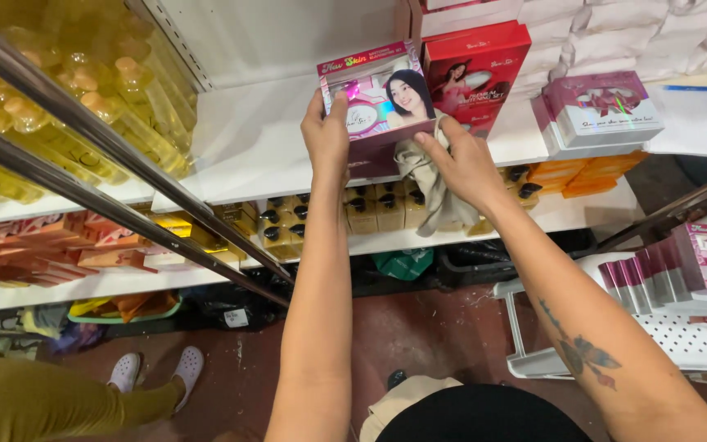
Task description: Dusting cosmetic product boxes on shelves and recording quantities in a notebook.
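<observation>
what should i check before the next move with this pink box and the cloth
1. Left hand grips the pink box by its left edge: ok.
2. Right hand holds the grey cloth against the box's lower right corner: ok.
3. Box clear of the red box behind it: cannot tell.
4. Bare space on the white shelf to the left: ok.
5. Box front free of dust: cannot tell.

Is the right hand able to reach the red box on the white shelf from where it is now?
Probably yes. The right hand holds a beige cloth against the pink box, and the red box stands just behind it on the shelf, with nothing between.
</observation>
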